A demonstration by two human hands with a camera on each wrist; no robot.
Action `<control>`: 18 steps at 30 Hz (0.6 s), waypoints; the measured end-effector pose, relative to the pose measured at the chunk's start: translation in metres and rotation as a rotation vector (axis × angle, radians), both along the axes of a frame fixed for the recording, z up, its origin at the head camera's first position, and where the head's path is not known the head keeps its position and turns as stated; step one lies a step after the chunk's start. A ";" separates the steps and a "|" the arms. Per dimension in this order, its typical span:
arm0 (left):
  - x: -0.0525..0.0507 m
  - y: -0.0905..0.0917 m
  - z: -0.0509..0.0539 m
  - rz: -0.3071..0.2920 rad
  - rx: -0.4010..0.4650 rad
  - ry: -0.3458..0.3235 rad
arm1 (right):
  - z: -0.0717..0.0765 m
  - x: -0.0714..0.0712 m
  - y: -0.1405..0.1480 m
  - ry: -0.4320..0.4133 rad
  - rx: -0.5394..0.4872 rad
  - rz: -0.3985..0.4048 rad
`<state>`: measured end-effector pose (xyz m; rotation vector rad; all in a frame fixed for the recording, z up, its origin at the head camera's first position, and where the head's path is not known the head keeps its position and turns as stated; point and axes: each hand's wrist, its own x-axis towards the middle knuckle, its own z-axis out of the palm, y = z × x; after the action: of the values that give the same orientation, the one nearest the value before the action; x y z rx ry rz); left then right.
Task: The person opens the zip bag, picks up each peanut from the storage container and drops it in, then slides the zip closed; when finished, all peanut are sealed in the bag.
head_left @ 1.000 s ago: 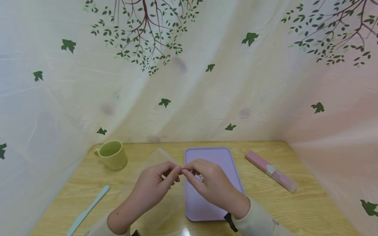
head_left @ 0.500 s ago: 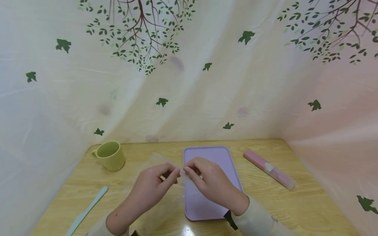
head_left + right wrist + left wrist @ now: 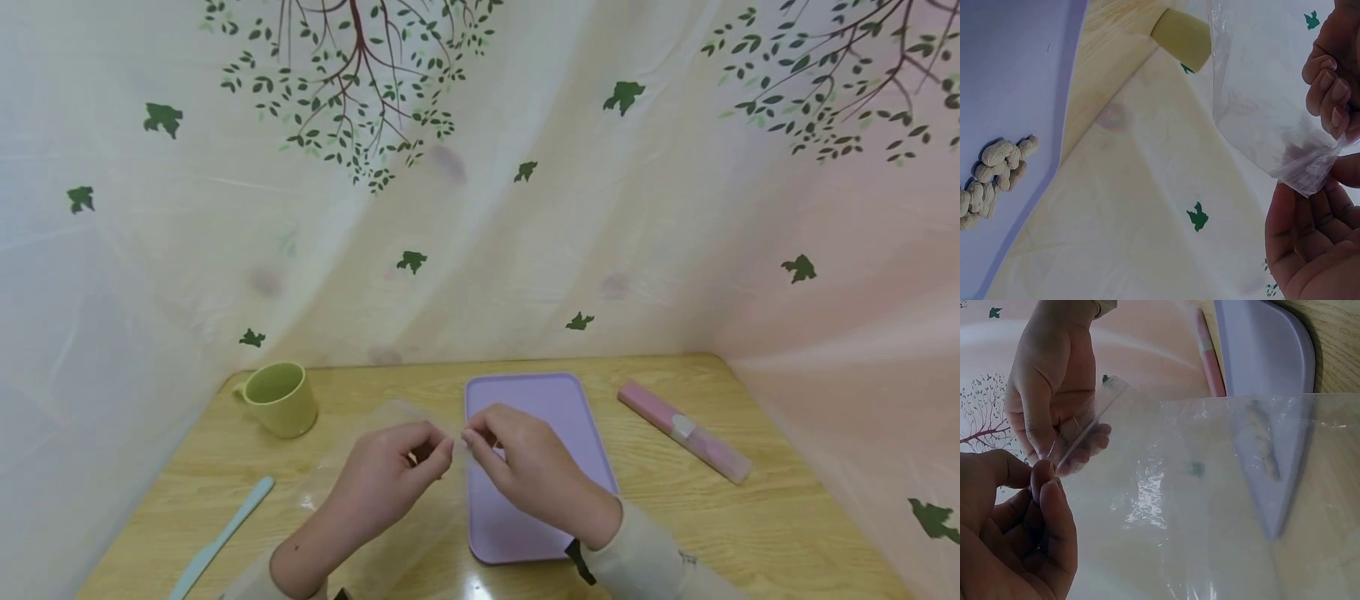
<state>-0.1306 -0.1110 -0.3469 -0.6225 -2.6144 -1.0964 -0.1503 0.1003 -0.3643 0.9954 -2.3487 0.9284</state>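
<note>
A clear plastic zip bag (image 3: 1197, 500) hangs between my two hands, seen best in the wrist views; in the head view it is faint. My left hand (image 3: 393, 471) pinches the bag's top edge between thumb and fingers. Close beside it, my right hand (image 3: 528, 458) pinches the same edge near a corner, above the tray. The bag looks flat, with nothing visible inside. Under the right hand lies a lilac tray (image 3: 525, 390). Several peanuts in their shells (image 3: 997, 164) rest on it in the right wrist view, mostly covered by the hand in the head view.
A green mug (image 3: 283, 402) stands at the back left of the wooden table (image 3: 750, 533). A pale blue plastic knife (image 3: 223, 535) lies at the front left. To the tray's right is a long pink case (image 3: 682, 429). A printed curtain (image 3: 480, 250) surrounds the table.
The fingertips of both hands, touching a second ago, now stand slightly apart. Both hands keep pinching the bag's edge. The bag's sheet has shifted a little, and the head view has moved slightly.
</note>
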 end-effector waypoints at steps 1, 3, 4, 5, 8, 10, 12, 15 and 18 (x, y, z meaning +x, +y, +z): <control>0.000 0.000 0.000 0.006 -0.002 0.001 | -0.001 0.000 0.000 0.007 0.001 -0.003; -0.001 0.001 -0.001 0.014 -0.007 0.005 | -0.001 0.000 -0.001 0.014 0.000 -0.005; -0.002 0.001 -0.001 0.017 -0.009 0.006 | -0.002 0.000 -0.002 0.016 0.000 -0.008; -0.002 0.001 -0.002 0.020 -0.012 0.005 | -0.002 0.000 -0.003 0.017 0.001 -0.009; -0.003 0.000 -0.002 0.019 -0.021 0.005 | -0.002 0.000 -0.005 0.019 0.003 -0.020; -0.005 -0.001 -0.003 0.018 -0.025 -0.004 | -0.002 0.000 -0.006 0.023 0.004 -0.031; -0.006 -0.002 -0.003 0.014 -0.023 -0.015 | -0.002 0.000 -0.008 0.031 0.007 -0.038; -0.007 -0.004 -0.004 -0.009 -0.004 -0.045 | -0.003 -0.003 -0.008 0.064 0.026 -0.072; -0.005 -0.005 -0.006 -0.047 0.016 -0.083 | -0.002 -0.009 -0.005 0.084 0.027 -0.151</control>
<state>-0.1360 -0.1163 -0.3525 -0.6523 -2.6701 -1.1805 -0.1595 0.0953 -0.3666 0.8376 -2.3345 0.7841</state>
